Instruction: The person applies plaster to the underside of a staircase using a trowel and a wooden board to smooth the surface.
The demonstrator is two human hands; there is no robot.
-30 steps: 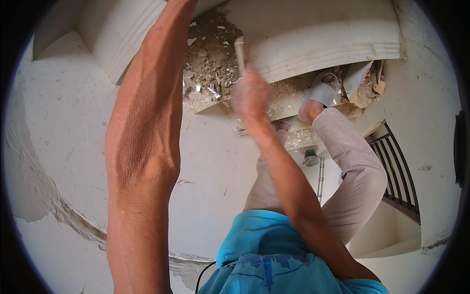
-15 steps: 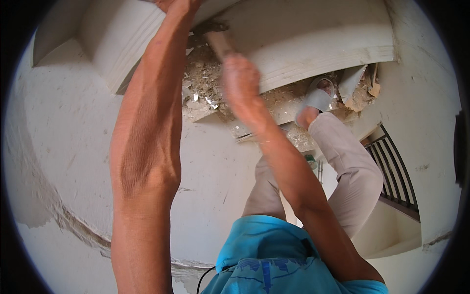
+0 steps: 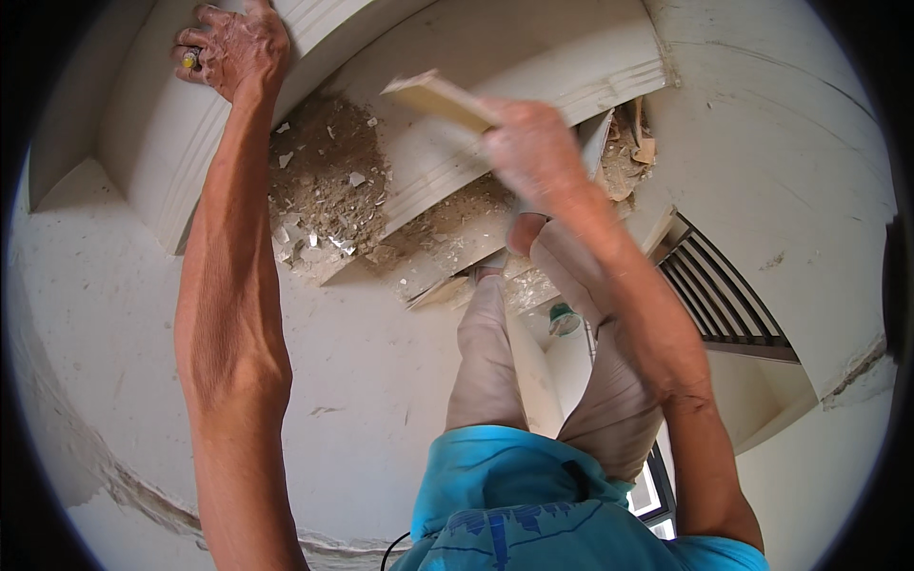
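Right hand [image 3: 535, 143] grips pale flat wood-coloured bar [image 3: 440, 101]; left hand [image 3: 236, 48], fingers spread, rests on off-white ridged-edged step [image 3: 157, 138].

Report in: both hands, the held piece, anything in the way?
Left hand open on pale upper step. Right hand gripping flat pale stick, slightly blurred. Loose rubble between the forearms.

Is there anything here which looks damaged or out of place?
Yes: brown rubble with pale shards lies beside the smooth slab, like breakage; a rough groove also breaks the pale surface at lower left.
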